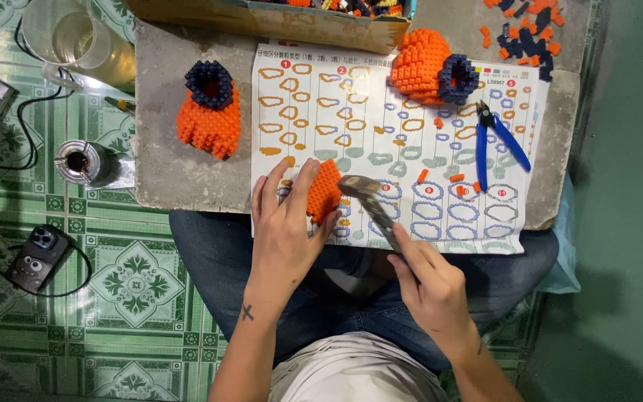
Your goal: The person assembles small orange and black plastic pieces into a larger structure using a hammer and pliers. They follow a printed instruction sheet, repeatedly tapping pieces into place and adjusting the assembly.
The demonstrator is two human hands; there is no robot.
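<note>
Instruction sheet (pixel 403 141) on bench (pixel 180 171), left hand (pixel 286 223) spread flat, pressing orange bead piece (pixel 324 190) onto sheet's lower edge, right hand (pixel 429 279) closed around tweezers (pixel 370 201), tips blurred, seemingly at that piece, blue cutters (pixel 494 141) on sheet's right side

My left hand (pixel 286 223) and right hand (pixel 429 279) crowd the near edge of the instruction sheet (pixel 381 141). Open paper lies ahead through the middle columns. The blue cutters (pixel 494 145) and loose orange bits (pixel 452 179) block my right; built orange pieces (pixel 208 112) (pixel 432 67) flank the far corners; the cardboard box (pixel 277 22) walls the back. Bare slab (pixel 180 179) lies free to my left
</note>
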